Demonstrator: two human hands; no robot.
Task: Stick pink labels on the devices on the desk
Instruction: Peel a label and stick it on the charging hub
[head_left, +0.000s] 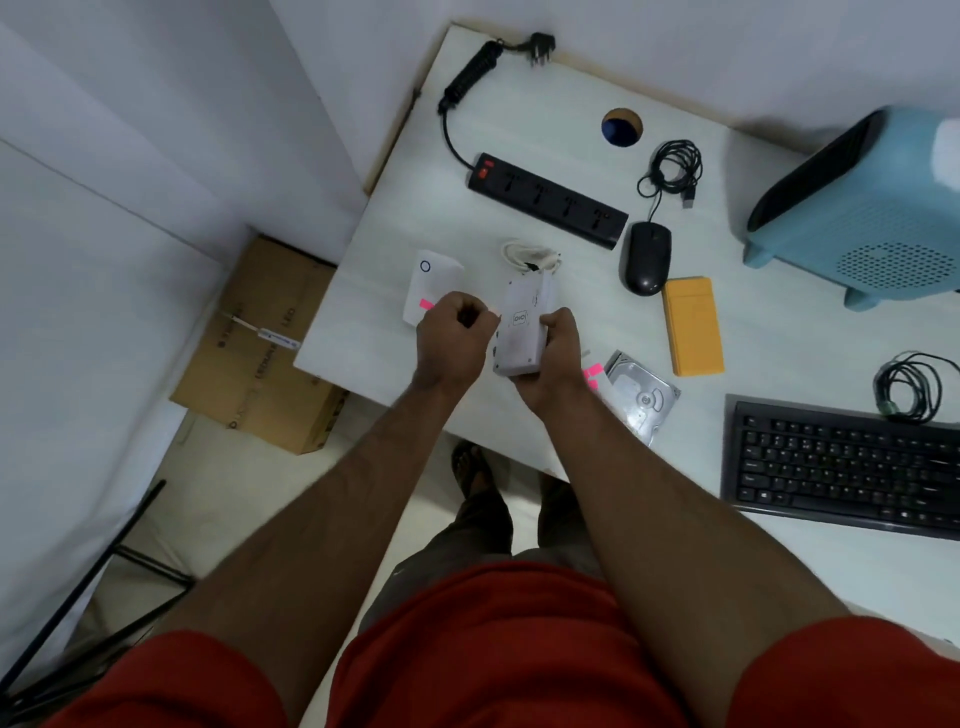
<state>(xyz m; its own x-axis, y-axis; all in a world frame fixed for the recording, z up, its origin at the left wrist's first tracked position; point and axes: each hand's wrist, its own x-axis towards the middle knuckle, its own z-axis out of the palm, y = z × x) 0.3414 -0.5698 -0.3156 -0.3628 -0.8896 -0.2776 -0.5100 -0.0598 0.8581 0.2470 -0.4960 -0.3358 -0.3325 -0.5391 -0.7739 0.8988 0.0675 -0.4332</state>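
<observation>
A white box-shaped device (521, 327) is held above the worktop (753, 332) in the grip of the right hand (553, 358), whose fingers are curled round its near right edge. The left hand (457, 338) is kept just left of that grip with its fingers curled into a clench beside the device's left edge; whether a label is pinched there cannot be told. Immediately left of the left hand, a flat white device (428, 288) is seen lying on the worktop with a pink label (426, 304) stuck to it. Just right of the right grip, a sheet of pink labels (592, 375) is laid beside a bare hard drive (641, 397). Behind the held device a coiled white cable (527, 254) is found, and farther back a black power strip (548, 200). To the right of the grip, well apart, are placed a black mouse (645, 257), a yellow block (693, 325) and a black keyboard (841, 467).
</observation>
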